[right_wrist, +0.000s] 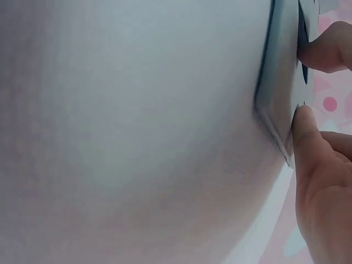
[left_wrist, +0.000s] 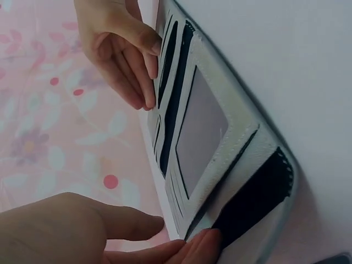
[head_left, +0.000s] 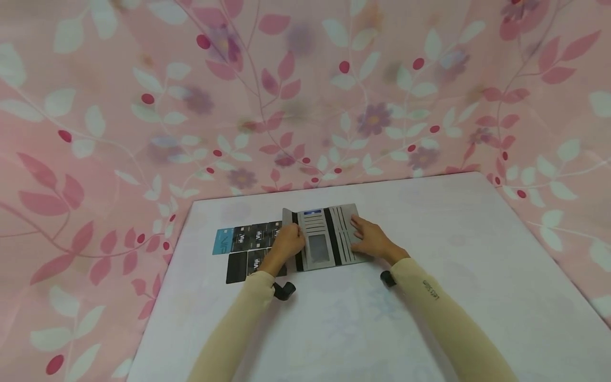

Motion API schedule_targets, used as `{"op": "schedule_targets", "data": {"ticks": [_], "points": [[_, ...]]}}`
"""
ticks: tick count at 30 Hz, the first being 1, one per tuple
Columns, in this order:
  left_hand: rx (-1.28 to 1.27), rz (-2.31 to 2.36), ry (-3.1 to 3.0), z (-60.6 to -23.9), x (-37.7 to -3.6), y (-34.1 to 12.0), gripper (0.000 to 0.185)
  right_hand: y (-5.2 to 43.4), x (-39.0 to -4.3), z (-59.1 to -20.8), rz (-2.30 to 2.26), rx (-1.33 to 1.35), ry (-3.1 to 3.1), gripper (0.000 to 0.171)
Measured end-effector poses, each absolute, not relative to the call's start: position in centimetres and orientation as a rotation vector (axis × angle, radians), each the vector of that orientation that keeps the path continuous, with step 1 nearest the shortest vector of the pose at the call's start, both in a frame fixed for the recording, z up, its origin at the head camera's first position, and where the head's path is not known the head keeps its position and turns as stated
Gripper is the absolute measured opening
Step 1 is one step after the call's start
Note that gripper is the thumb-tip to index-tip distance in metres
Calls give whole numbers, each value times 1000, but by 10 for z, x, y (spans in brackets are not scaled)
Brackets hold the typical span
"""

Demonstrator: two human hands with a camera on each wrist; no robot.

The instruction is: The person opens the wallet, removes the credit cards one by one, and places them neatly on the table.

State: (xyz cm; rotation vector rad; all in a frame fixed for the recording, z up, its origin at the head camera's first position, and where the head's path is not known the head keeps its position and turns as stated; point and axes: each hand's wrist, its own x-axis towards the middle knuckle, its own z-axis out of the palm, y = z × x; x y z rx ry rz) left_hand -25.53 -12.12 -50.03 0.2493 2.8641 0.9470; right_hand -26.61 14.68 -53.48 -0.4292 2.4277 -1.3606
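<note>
Grey wallet (head_left: 324, 236), opened flat on the white table (head_left: 429, 297), both hands on it.

Left hand (head_left: 285, 245): fingers laid over the wallet's left edge, nearly straight, gripping nothing. Right hand (head_left: 369, 239): fingers flat and extended, pressing on the wallet's right panel of card slots. Wallet interior: clear window pocket at centre, black bands either side, a blue card (head_left: 312, 211) showing at its top edge. Left of the wallet, just beside it: a row of black cards (head_left: 253, 239) with one light blue card (head_left: 223, 241) at the far end, another black card below.
</note>
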Motion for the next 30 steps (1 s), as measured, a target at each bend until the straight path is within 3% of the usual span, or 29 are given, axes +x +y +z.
{"op": "schedule_targets", "data": {"ticks": [6, 23, 30], "points": [[157, 935, 2857, -498, -259, -122, 13, 145, -264, -532, -1364, -442, 2419, 93], [4, 1270, 2605, -503, -277, -133, 18, 147, -263, -533, -1280, -490, 2491, 90], [-115, 1649, 2422, -510, -280, -135, 14, 149, -263, -531, -1285, -491, 2477, 91]]}}
